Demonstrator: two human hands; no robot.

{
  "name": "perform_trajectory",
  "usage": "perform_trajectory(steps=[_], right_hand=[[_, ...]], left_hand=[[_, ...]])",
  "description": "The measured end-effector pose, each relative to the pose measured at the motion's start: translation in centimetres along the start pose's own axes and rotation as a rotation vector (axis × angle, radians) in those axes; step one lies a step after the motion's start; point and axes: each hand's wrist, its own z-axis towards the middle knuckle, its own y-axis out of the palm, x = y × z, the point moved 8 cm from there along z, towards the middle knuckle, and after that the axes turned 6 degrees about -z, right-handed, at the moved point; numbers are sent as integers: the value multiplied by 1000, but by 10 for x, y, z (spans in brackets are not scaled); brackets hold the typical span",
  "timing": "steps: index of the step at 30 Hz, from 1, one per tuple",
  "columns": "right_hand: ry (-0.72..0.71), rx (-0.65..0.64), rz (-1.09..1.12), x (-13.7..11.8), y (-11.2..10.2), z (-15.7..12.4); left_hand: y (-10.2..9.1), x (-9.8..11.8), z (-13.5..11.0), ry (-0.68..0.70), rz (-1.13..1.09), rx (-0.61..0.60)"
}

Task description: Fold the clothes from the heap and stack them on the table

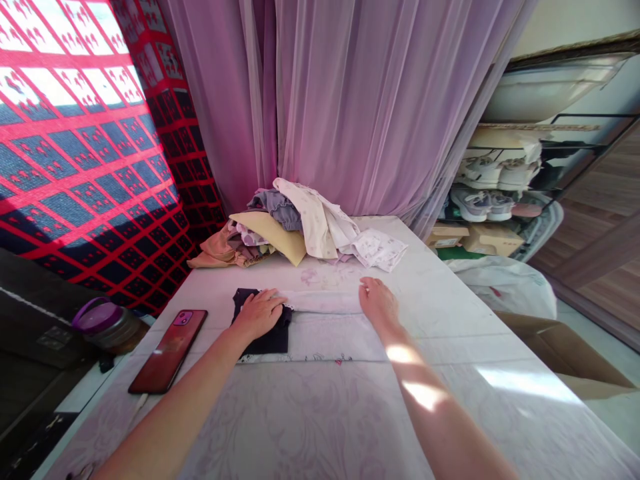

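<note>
A white garment with small dark and pink marks along its near edge lies flat before me, its far part folded over in a long strip. On its left end rests a dark navy garment piece. My left hand is spread flat over the dark piece, its fingertips by the white strip. At the strip's right end, my right hand has its fingers curled in on the white cloth. The cloth under those fingers is partly hidden.
A heap of clothes lies at the table's far side, below purple curtains. A red phone with a cable lies at left, near a purple-lidded jar. An open cardboard box and a shoe rack stand at right.
</note>
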Motion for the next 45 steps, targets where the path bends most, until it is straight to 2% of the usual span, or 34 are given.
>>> perform_trajectory(steps=[2, 4, 7, 10, 15, 18, 22, 27, 30, 34, 37, 43, 45], right_hand=[[-253, -30, 62, -46, 8, -14], [-484, -132, 96, -90, 25, -34], [-578, -258, 53, -118, 48, -52], [-515, -271, -15, -104, 54, -51], [-243, -250, -147, -36, 49, -43], [-150, -250, -175, -15, 47, -44], [-142, -253, -174, -16, 46, -46], [-153, -207, -181, -20, 44, -46], [-139, -185, -177, -18, 43, -47], [-162, -100, -155, -24, 30, -52], [-253, -57, -63, -49, 19, -64], [-696, -76, 211, -148, 14, -103], [-776, -88, 234, -173, 17, -112]], left_hand=[[-2, 11, 4, 42, -9, 40], [4, 19, 7, 85, -29, 36], [18, 18, 8, 101, -36, 13], [24, 14, 6, 111, -36, 25], [23, 10, 9, 98, -45, 64], [21, 9, 13, 78, -56, 50], [16, 3, 2, 85, -128, 39], [1, 5, -45, 241, -129, 132], [-7, 2, -62, 182, -86, 156], [-16, -5, -66, 96, -66, 152], [-19, -4, -68, 96, -33, 117], [-20, 0, -77, 1, 151, 46], [-21, -1, -77, -14, 184, 48]])
